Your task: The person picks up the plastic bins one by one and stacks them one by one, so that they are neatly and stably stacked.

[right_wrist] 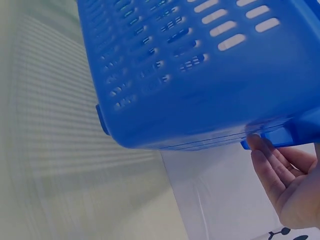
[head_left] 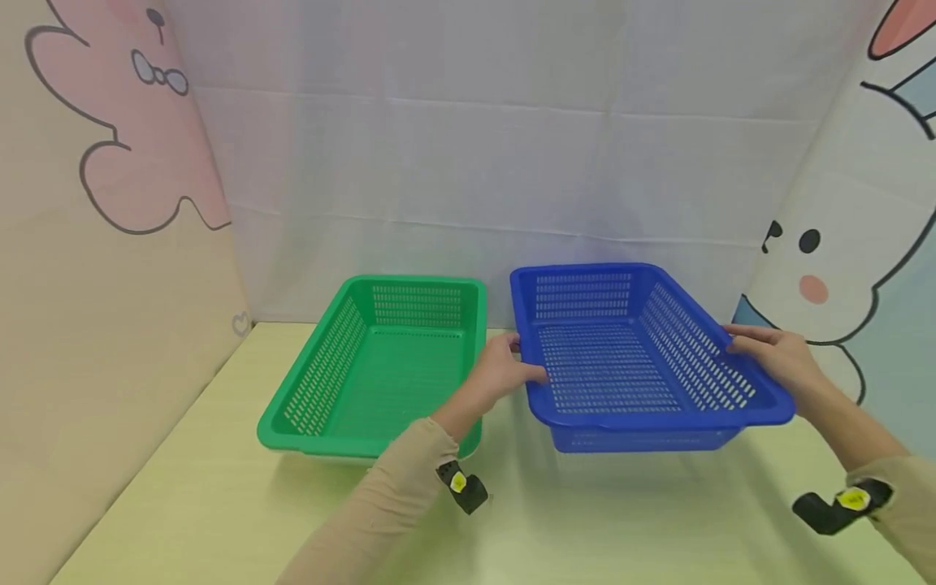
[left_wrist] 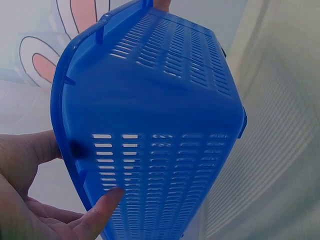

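A blue plastic basket (head_left: 607,418) with slotted walls is held above the table between both hands, and nothing lies inside it. On its left rim, my left hand (head_left: 503,372) grips with the thumb over the edge and the fingers against the outer wall. My right hand (head_left: 778,361) grips the opposite rim, its fingertips under the lip in the right wrist view. To the left stands a green basket (head_left: 395,447) of similar shape, also with nothing in it. My left forearm passes in front of its near right corner.
Both baskets are over a pale yellow table (head_left: 219,504). A white cloth (head_left: 497,179) hangs behind it. Cartoon-printed panels flank the table, a pink figure (head_left: 146,138) on the left and a white rabbit (head_left: 841,244) on the right.
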A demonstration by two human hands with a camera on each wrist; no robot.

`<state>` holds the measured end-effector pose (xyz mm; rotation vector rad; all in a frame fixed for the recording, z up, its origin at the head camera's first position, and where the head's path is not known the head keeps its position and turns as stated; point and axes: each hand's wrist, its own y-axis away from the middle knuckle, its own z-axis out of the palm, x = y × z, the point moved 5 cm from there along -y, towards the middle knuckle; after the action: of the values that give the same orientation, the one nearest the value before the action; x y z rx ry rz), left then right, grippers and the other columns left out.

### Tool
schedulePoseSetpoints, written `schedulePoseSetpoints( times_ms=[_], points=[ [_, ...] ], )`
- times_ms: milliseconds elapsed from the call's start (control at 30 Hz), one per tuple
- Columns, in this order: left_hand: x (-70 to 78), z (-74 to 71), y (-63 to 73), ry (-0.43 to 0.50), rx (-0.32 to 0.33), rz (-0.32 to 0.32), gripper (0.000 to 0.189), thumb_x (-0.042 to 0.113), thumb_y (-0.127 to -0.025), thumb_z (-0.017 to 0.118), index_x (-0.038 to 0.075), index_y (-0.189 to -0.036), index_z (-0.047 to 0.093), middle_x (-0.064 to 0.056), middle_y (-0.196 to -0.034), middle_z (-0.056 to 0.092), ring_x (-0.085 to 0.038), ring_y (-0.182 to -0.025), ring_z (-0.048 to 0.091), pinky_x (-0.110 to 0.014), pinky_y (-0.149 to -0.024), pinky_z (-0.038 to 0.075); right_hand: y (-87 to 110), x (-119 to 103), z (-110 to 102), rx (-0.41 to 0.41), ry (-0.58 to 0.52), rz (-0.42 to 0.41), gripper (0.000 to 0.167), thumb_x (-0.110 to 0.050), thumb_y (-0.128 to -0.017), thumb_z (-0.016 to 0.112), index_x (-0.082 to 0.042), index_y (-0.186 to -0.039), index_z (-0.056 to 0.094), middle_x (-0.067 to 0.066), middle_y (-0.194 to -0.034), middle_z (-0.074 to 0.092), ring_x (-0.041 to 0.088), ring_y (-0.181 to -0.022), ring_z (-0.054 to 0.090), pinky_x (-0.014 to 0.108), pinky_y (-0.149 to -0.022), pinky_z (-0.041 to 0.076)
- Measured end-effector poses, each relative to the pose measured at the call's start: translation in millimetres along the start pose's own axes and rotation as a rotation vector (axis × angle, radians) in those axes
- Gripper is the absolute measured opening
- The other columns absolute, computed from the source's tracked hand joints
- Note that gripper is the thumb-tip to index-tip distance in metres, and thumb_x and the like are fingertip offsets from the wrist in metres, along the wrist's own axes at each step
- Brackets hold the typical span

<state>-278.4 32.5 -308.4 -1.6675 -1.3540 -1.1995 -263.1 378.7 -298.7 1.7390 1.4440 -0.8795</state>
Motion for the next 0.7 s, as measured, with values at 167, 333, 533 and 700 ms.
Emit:
schedulePoseSetpoints(
  times_ms=[167, 333, 533, 700],
  points=[
    [-0.4, -14.0, 0.9, 0.004, -0.014, -0.039, 0.051, 0.004, -0.069, 0.072, -0.005, -0.116, 0.055, -0.015, -0.11, 0.059, -0.024, -0.096, 0.058, -0.038, -0.085, 0.049, 1.7, -8, 9, -0.032, -0.036, 0.005, 0.039, -0.025, -0.09, 0.052, -0.011, -0.126, 0.052, -0.012, -0.082, 0.06, 0.009, -0.067, 0.063, 0.029, -0.061, 0.055],
    [1.4, -28.0, 1.0, 0.041, -0.016, -0.037, 0.053, 0.0, -0.068, 0.07, -0.007, -0.118, 0.053, -0.016, -0.111, 0.058, -0.023, -0.093, 0.059, -0.032, -0.08, 0.052, 2.1, -20, 15, -0.034, -0.005, 0.003, 0.053, -0.028, -0.09, 0.051, -0.003, -0.136, 0.041, -0.008, -0.086, 0.06, 0.009, -0.069, 0.063, 0.029, -0.062, 0.055],
    [8.7, -47.7, 0.5, 0.062, 0.002, -0.043, 0.057, -0.003, -0.069, 0.067, -0.006, -0.123, 0.049, -0.017, -0.115, 0.054, -0.025, -0.094, 0.06, -0.029, -0.076, 0.053, 5.0, -35, 22, -0.039, -0.12, 0.016, 0.038, -0.03, -0.09, 0.054, -0.021, -0.126, 0.051, -0.016, -0.074, 0.059, 0.009, -0.067, 0.064, 0.029, -0.063, 0.055],
    [15.8, -64.6, -1.0, 0.05, -0.006, -0.065, 0.06, -0.002, -0.072, 0.064, -0.003, -0.129, 0.044, -0.016, -0.124, 0.05, -0.027, -0.102, 0.057, -0.032, -0.08, 0.052, 7.8, -45, 28, -0.045, -0.193, -0.021, 0.028, -0.03, -0.089, 0.056, -0.027, -0.117, 0.055, -0.017, -0.073, 0.062, 0.009, -0.067, 0.065, 0.029, -0.062, 0.055]
  ],
)
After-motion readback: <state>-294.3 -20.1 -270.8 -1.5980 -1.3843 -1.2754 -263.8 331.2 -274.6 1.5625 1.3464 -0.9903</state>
